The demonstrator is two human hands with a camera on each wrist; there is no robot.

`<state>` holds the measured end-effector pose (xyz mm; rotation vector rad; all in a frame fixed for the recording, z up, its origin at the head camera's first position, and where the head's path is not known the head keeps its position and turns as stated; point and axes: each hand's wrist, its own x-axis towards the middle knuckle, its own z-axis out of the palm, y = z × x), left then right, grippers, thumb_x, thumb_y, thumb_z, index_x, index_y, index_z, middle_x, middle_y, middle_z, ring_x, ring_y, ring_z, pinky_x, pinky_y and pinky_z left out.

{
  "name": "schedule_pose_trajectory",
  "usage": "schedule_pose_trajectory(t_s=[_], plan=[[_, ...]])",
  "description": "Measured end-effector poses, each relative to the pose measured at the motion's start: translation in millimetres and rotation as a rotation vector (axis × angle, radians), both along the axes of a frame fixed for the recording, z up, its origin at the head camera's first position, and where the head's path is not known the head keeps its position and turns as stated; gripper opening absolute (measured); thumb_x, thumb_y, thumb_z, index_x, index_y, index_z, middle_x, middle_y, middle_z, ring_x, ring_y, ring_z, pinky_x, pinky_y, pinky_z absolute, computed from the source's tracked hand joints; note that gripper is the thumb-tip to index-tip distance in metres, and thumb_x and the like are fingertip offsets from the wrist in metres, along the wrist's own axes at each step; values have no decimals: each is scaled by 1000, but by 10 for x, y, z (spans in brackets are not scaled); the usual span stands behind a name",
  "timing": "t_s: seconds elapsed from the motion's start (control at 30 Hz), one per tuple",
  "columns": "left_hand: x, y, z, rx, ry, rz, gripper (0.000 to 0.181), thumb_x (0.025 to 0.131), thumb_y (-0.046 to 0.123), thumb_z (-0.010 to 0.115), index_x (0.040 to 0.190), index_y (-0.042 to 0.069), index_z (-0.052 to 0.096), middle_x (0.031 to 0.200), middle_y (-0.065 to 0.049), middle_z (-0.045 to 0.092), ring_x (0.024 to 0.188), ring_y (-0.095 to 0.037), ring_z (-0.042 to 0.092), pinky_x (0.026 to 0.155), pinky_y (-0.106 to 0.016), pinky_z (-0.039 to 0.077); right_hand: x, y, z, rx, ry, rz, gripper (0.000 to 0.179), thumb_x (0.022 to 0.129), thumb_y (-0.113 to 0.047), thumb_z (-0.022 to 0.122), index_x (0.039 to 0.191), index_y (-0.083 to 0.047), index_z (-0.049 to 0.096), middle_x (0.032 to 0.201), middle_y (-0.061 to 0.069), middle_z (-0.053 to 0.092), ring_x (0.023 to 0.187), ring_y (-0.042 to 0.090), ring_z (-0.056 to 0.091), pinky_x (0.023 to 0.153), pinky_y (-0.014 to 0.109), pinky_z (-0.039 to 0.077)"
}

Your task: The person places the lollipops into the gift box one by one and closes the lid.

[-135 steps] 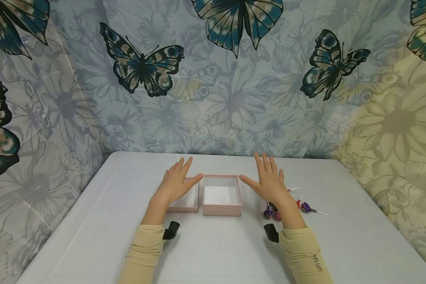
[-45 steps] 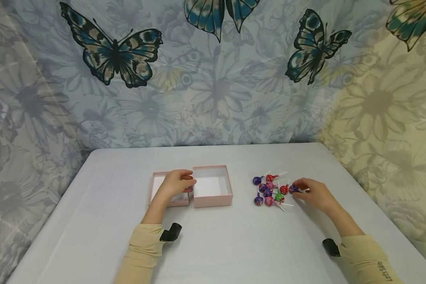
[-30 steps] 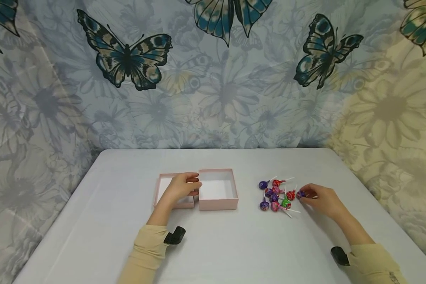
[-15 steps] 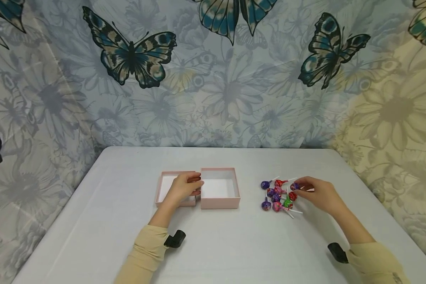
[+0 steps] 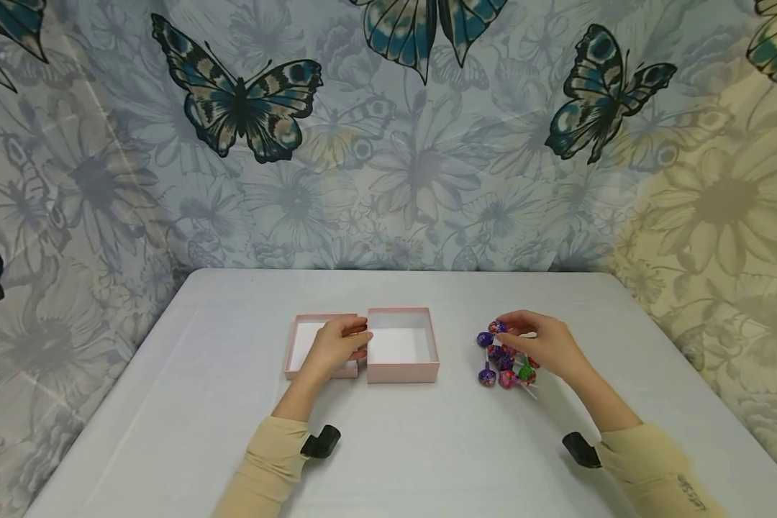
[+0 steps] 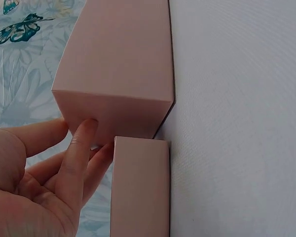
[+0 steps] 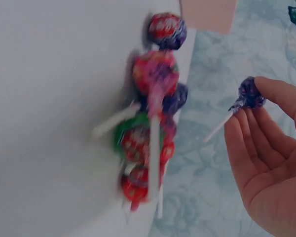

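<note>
Nearest, two pale yellow sleeves (image 5: 262, 460) reach over a white-covered table (image 5: 421, 460). The left hand (image 5: 332, 349), fingers bent, touches the left side wall of a deep pink box (image 5: 403, 373); I cannot tell whether it pinches the edge. Just left of that box, partly beneath the hand, lies a shallow pink tray (image 5: 333, 373). Right of the box, the right hand (image 5: 544, 344) pinches a purple-wrapped lollipop (image 7: 251, 94) by its head, between thumb and fingertips and clear of the palm, its white stick jutting outward. Below it lie clustered lollipops (image 5: 506, 362) in purple, pink, red and green wrappers. Behind hangs a butterfly-and-flower backdrop (image 5: 421, 173).
</note>
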<state>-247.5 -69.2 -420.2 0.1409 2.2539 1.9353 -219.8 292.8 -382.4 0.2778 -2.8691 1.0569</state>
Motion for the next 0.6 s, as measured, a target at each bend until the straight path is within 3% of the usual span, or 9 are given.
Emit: schedule_pose_trajectory(t_s=[0.13,0.2,0.4,0.6], plan=[[0,0,-14,-2,6,11,43,94,5,63,134,-8,53,130,-26,57,111,-32,63,80,-32,60,-59,-167,18,-71,-37,3,43,90,-41,70,121,-12,66,104,7,69,93,27,62,58,30,56],[5,4,-17,-5,6,18,42,94,5,64,133,-7,54,129,-25,58,109,-31,63,79,-32,60,-91,-246,18,-86,-35,12,44,90,-41,70,122,-11,66,107,7,69,101,25,61,70,31,57],[38,12,-7,-12,5,40,39,94,5,65,130,-7,57,125,-24,61,107,-29,65,78,-32,61,-185,-517,23,-188,-68,41,43,90,-40,70,123,-12,65,115,6,68,108,25,61,85,38,55],[47,19,23,-7,15,41,40,94,5,64,131,-7,56,125,-24,61,108,-30,64,79,-33,60,-273,-800,70,-259,-80,69,45,88,-42,72,122,-14,66,116,4,67,108,22,61,88,41,55]])
